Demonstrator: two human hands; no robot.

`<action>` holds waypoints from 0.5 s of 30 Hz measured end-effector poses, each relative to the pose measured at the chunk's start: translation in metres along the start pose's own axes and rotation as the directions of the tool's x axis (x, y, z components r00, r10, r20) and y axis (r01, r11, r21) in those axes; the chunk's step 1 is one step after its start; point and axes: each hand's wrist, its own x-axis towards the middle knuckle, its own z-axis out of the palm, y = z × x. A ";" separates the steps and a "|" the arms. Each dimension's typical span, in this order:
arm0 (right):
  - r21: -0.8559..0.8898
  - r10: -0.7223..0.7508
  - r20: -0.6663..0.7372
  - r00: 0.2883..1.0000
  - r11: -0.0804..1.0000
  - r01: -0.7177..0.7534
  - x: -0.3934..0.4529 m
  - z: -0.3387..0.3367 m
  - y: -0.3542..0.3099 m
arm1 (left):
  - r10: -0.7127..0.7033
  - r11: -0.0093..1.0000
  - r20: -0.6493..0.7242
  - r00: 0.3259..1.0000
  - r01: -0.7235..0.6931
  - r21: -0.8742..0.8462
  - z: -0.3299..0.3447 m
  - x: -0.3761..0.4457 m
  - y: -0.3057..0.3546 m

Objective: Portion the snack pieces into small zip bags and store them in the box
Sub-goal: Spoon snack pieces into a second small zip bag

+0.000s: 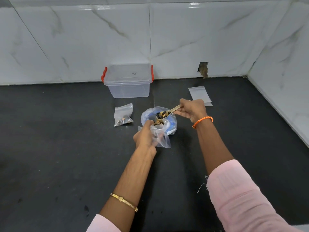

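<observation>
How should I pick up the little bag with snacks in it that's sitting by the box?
Pinch the filled zip bag near its top edge, coming from above. It stands upright on the counter with the snack pieces sunk to the bottom, so the flat upper part is empty and easy to pinch, and lifting from there should keep the pieces from spilling.

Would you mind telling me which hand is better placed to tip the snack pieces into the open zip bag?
The right hand: it already grips the loaded spoon just above the zip bag, whose mouth the left hand holds open.
</observation>
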 end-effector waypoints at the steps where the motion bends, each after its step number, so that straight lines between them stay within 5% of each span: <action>1: 0.011 -0.001 0.011 1.000 1.000 0.001 -0.002 -0.001 -0.002 | 0.009 1.000 -0.010 1.000 -0.009 -0.002 -0.003 0.002 0.002; 6: 0.037 -0.009 0.045 0.999 0.999 0.007 -0.013 -0.008 -0.012 | 0.113 0.986 -0.132 0.985 -0.128 -0.108 -0.022 0.009 0.023; 12: 0.149 -0.068 0.129 0.989 0.988 0.049 -0.037 -0.011 -0.042 | 0.093 0.945 0.183 0.979 -0.029 -0.324 0.003 0.010 0.069; 15: 0.211 -0.124 0.155 0.980 0.973 0.089 -0.052 -0.013 -0.066 | 0.099 0.953 0.209 0.973 -0.033 -0.301 0.021 0.012 0.077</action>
